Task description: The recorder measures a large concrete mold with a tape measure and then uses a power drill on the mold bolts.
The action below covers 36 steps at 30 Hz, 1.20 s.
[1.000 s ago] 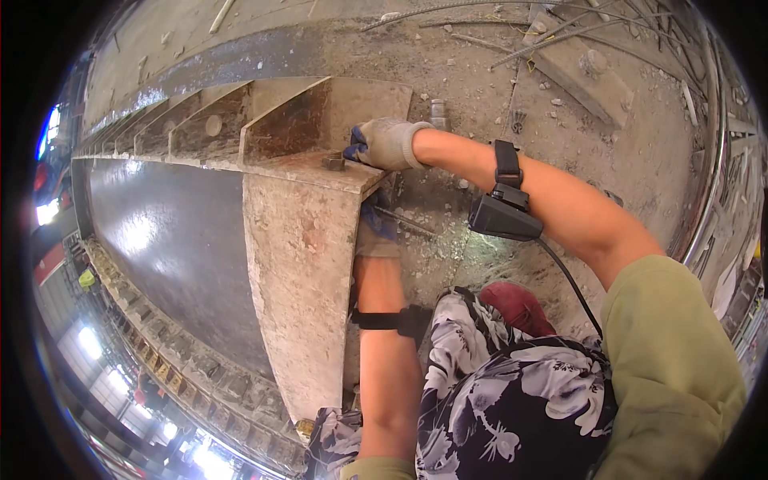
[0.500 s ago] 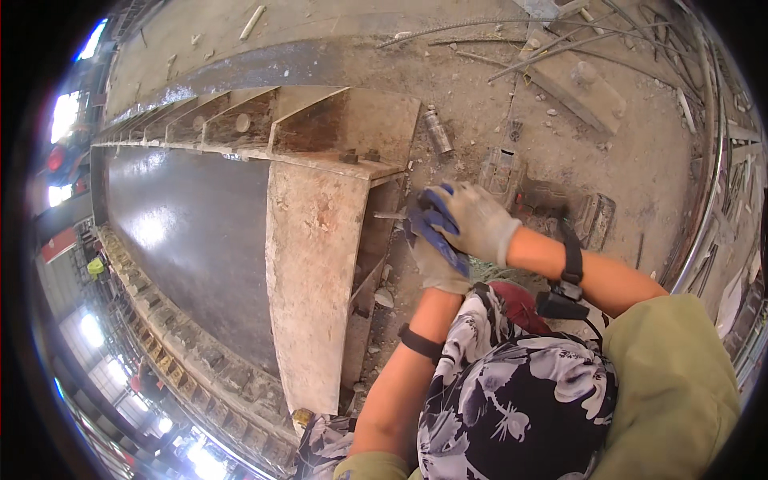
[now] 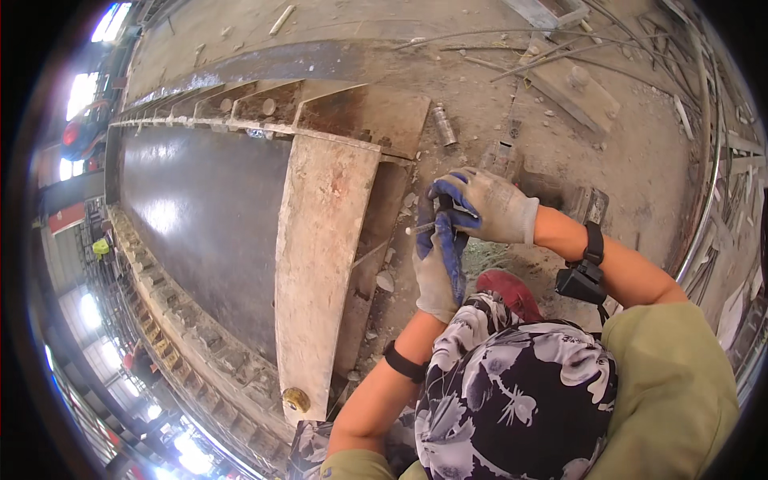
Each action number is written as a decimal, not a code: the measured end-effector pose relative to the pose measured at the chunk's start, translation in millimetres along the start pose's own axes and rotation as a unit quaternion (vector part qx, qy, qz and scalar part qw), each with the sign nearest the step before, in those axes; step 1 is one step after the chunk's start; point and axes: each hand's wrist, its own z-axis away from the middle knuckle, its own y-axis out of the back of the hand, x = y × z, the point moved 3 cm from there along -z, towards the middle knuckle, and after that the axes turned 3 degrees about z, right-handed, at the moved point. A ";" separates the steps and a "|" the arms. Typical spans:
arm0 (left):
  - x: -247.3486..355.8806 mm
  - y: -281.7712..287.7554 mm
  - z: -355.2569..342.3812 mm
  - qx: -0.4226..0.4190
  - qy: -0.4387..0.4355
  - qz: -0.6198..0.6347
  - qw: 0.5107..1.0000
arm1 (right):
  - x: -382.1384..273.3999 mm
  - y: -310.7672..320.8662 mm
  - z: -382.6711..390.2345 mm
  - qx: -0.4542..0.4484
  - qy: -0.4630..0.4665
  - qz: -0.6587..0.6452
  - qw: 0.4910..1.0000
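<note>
Both my hands wear pale work gloves with blue coating on the palms and fingers, and they are brought together over the ground beside a steel form. My left hand [image 3: 438, 276] is closed around a short thin metal rod [image 3: 422, 229], whose pale end sticks out to the left. My right hand [image 3: 492, 204] is closed at the same spot, fingers curled against the left ones. Something dark shows between the fingers, too covered to name. Left of the hands stands the form's pale end plate [image 3: 324, 216].
A long steel form with a smooth dark face [image 3: 208, 216] and ribbed side stretches left. A metal can [image 3: 444, 126] lies beyond my hands. Dusty tool-like equipment [image 3: 590, 206] rests by my right wrist. Long rods [image 3: 552, 56] and a plank [image 3: 572, 100] lie far right. A yellowish round piece [image 3: 296, 400] sits on the plate's near end.
My hands have shifted slightly right and nearer, turning so that the rod and the blue palm coating show more. The view has shifted a little, and the yellowish round piece shows more fully.
</note>
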 end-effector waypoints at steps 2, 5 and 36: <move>10.7 1.8 1.6 0.003 0.017 -0.084 0.996 | -10.2 7.5 -1.0 0.018 0.023 -0.034 0.999; 28.9 -1.4 -0.9 -0.034 -0.049 -0.101 0.993 | -21.3 15.7 -2.9 0.013 0.009 -0.095 0.995; 237.1 344.7 306.0 0.331 -0.182 -0.587 0.716 | -265.0 80.9 -188.7 -0.273 0.373 0.346 0.817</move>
